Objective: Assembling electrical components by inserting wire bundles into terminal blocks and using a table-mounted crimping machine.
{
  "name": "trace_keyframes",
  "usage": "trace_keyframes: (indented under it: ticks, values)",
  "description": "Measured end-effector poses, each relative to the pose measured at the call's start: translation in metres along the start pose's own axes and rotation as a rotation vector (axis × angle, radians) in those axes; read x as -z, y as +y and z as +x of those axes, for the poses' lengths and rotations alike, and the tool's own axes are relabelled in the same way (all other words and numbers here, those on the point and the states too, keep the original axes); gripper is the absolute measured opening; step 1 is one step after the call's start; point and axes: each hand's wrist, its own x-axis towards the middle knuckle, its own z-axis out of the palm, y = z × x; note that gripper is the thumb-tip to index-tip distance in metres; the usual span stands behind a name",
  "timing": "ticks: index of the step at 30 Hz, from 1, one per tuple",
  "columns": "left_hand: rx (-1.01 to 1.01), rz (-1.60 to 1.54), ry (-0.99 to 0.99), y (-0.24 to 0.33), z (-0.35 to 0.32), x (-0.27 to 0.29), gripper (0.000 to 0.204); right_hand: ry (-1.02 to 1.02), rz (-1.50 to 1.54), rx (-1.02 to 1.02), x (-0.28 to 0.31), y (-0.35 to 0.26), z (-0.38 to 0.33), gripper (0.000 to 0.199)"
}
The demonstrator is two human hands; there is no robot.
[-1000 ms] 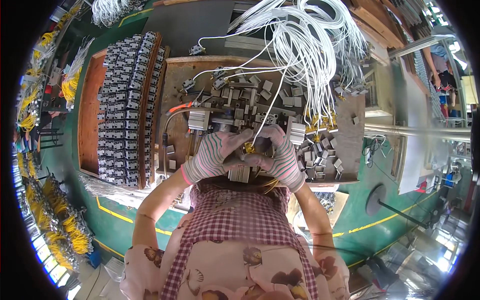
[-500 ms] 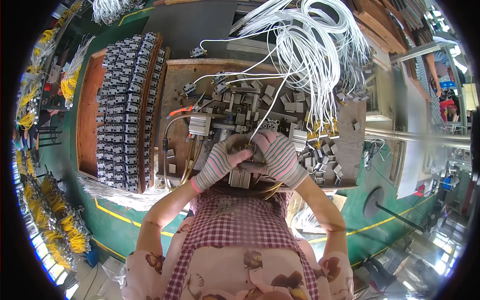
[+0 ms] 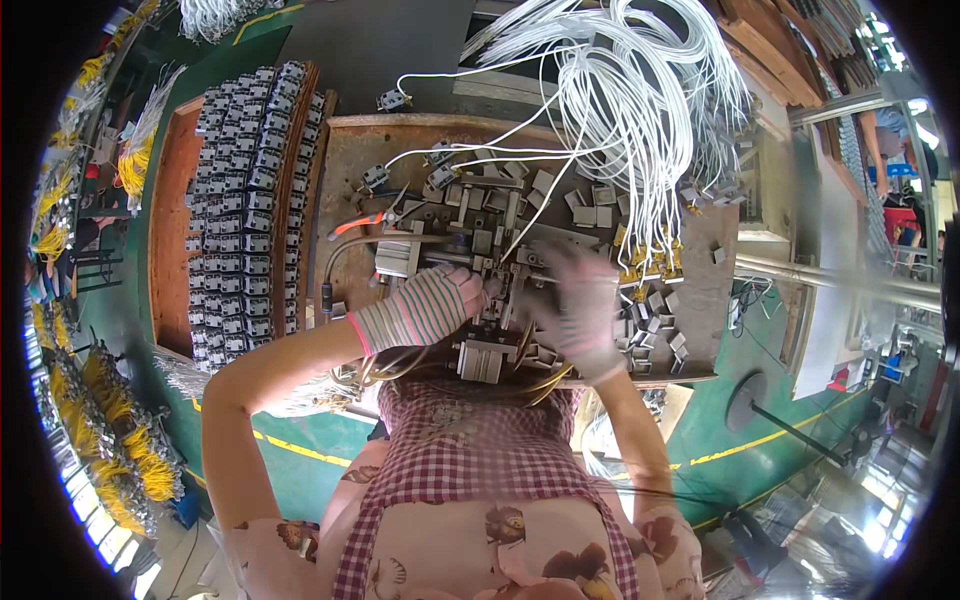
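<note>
My left hand (image 3: 425, 306), in a striped knit glove, is closed at the middle of a metal fixture (image 3: 492, 245). Its fingers curl in at the spot where a white cable (image 3: 527, 222) comes down, and what they hold is hidden. To the right of the fixture my right hand (image 3: 580, 312), gloved alike, is smeared by motion, so its fingers cannot be read. Around the fixture stand metal air cylinders, one silver block (image 3: 397, 257) at its left and another (image 3: 481, 361) at its near side.
Several small metal caps (image 3: 655, 325) and brass-coloured parts (image 3: 650, 262) lie at the right. A thick bundle of white cables (image 3: 625, 110) covers the far right. Orange-handled pliers (image 3: 358, 224) lie at the left, beside a wooden tray (image 3: 175, 290) stacked with grey box-shaped parts (image 3: 235, 215).
Both hands were together at the fixture's middle. My right hand has come away to the right; my left stays near the fixture, its forearm swung out to the left.
</note>
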Motion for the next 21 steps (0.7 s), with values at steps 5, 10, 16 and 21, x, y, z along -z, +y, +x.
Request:
trace_keyframes:
  ticks: [5, 10, 16, 21]
  values:
    - [0.000, 0.003, 0.023, 0.001, 0.000, 0.000, 0.048, 0.242, -0.397, -0.287, 0.022, 0.073, -0.031, 0.034]
    - [0.009, 0.119, 0.065, 0.004, 0.004, -0.003, 0.047, 0.188, -0.398, -0.159, 0.036, 0.076, -0.028, 0.009]
    - [0.196, -0.424, 0.417, 0.004, -0.010, 0.007, 0.052, 0.111, 0.902, -0.390, 0.090, 0.010, -0.058, 0.049]
    - [0.478, -1.290, 0.333, 0.017, 0.018, 0.012, 0.061, 0.009, -0.467, 0.119, 0.079, 0.036, -0.077, 0.033]
